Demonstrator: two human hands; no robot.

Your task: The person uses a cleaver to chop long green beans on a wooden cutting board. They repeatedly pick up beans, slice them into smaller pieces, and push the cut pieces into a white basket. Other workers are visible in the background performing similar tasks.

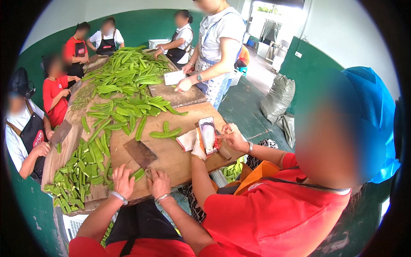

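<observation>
My left hand [123, 180] is at the near edge of the wooden cutting board [179, 162], palm down with fingers apart. A green bean pod [138, 174], broad and flat like a sword bean, lies against its thumb side. My right hand [159, 183] is just right of that pod, beside the handle of a cleaver [140, 153]; whether its fingers grip the handle is hard to see. The cleaver's dark rectangular blade lies flat on the board, pointing away from me. Cut pod pieces [82, 173] are heaped left of my left hand.
A large pile of whole pods [128, 70] covers the far table. Close on my right, a co-worker in red [257, 212] holds a phone [208, 135] over the board. Other workers line both sides, several with cleavers. Grey sacks [278, 96] stand on the floor at right.
</observation>
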